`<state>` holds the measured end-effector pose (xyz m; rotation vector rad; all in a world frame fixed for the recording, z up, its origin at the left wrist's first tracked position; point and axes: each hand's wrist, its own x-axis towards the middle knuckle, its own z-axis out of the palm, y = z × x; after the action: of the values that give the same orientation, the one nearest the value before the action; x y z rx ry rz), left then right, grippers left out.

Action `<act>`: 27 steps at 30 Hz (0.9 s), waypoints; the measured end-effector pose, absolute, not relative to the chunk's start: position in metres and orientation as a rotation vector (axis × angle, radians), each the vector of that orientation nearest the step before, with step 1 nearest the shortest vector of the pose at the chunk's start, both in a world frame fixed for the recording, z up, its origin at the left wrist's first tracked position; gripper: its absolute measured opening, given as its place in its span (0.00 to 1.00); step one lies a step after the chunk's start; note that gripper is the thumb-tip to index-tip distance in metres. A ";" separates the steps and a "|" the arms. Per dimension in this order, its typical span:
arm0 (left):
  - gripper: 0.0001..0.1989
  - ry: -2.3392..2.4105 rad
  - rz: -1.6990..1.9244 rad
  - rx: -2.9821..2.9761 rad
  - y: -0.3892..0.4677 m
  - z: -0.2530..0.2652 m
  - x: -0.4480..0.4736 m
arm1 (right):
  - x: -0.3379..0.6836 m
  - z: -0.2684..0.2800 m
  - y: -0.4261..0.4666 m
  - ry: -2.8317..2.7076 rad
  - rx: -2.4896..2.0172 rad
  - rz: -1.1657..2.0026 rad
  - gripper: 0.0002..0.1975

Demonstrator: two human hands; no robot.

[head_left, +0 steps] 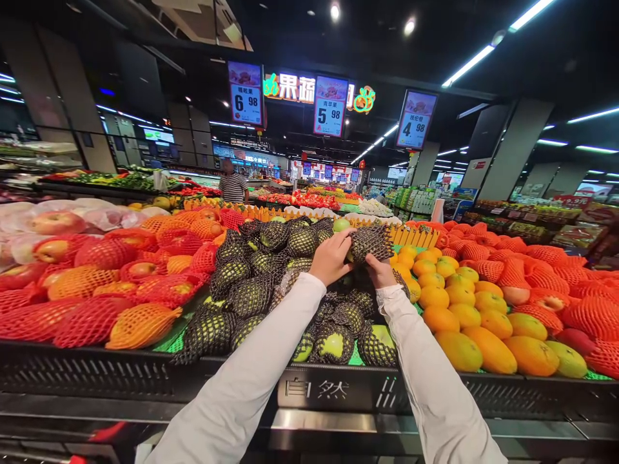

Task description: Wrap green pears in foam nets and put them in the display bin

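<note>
Both hands meet over a heap of green apples [251,293] in black foam nets. Between them is a green apple in a black foam net [370,245], raised at the back right of the heap. My left hand [333,258] grips its left side with bent fingers. From below and the right, my right hand [381,272] grips it too, thumb against the net; its other fingers are mostly hidden. Beyond my left fingers sits a green apple [341,224] with its bare skin showing. White sleeves cover both arms.
Apples in red and orange nets [135,264] lie to the left. Oranges [464,316] are heaped on the right, with red-netted fruit [546,277] beyond. A black slatted ledge [333,390] runs along the front. Further back stands a person in a striped shirt [233,187].
</note>
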<state>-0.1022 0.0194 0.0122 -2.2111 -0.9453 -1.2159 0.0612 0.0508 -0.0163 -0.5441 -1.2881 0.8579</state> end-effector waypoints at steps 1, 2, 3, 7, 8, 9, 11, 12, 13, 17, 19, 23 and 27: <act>0.26 -0.948 -1.231 -2.209 0.020 0.012 -0.102 | 0.064 -0.015 0.051 -1.308 -0.523 0.868 0.29; 0.28 -0.957 -1.251 -2.207 0.021 0.012 -0.102 | 0.066 -0.015 0.052 -1.330 -0.493 0.891 0.28; 0.29 -0.970 -1.267 -2.206 0.022 0.012 -0.101 | 0.068 -0.014 0.053 -1.356 -0.463 0.916 0.28; 0.33 -1.022 -1.268 -2.227 0.023 0.011 -0.100 | 0.069 -0.011 0.053 -1.447 -0.441 0.964 0.26; 0.34 -1.038 -1.265 -2.230 0.024 0.011 -0.100 | 0.068 -0.011 0.052 -1.450 -0.455 0.969 0.26; 0.34 -1.059 -1.265 -2.230 0.024 0.011 -0.100 | 0.067 -0.010 0.051 -1.438 -0.468 0.977 0.26; 0.32 -1.111 -1.271 -2.220 0.024 0.011 -0.099 | 0.063 -0.009 0.048 -1.372 -0.481 1.012 0.27; 0.30 -1.135 -1.274 -2.211 0.024 0.011 -0.099 | 0.061 -0.008 0.046 -1.322 -0.479 1.032 0.28; 0.28 -1.150 -1.275 -2.203 0.024 0.011 -0.098 | 0.059 -0.007 0.045 -1.268 -0.474 1.048 0.28; 0.16 -1.150 -1.304 -2.176 0.024 0.011 -0.096 | 0.057 -0.004 0.045 -1.048 -0.438 1.046 0.28; 0.11 -1.194 -1.349 -2.188 0.025 0.011 -0.096 | 0.060 -0.003 0.048 -0.963 -0.436 1.040 0.26; 0.09 -1.294 -1.536 -2.196 0.027 0.012 -0.098 | 0.071 -0.001 0.055 -0.918 -0.471 1.045 0.21; 0.09 -1.209 -1.713 -2.100 0.027 0.013 -0.100 | 0.079 0.001 0.057 -0.834 -0.492 1.073 0.23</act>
<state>-0.1003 0.0270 0.0130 -2.1001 -1.2091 -1.7131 0.0789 0.0570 0.0015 -0.4921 -0.8342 1.0728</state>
